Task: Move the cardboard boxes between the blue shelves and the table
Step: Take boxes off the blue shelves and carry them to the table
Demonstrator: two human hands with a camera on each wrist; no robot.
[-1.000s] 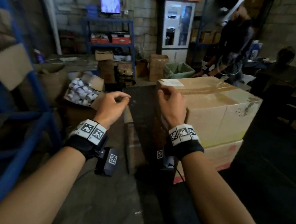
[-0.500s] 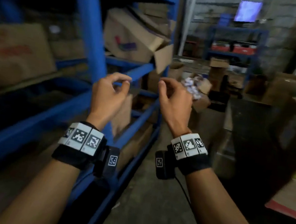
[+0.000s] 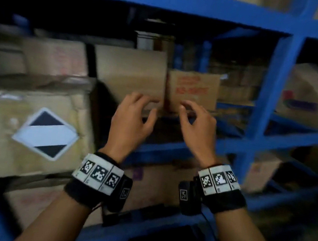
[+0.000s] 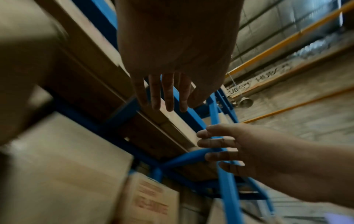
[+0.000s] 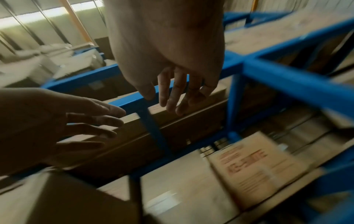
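Both hands, left hand and right hand, hang empty mid-frame, each grip apart, before the blue shelves. A plain cardboard box and red-printed box sit just behind; a diamond-labelled box crowds lower left.

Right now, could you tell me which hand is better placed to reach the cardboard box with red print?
The right hand: open, directly below the red-printed box. The left hand sits under the plain box.

Both hands raised, fingers loose
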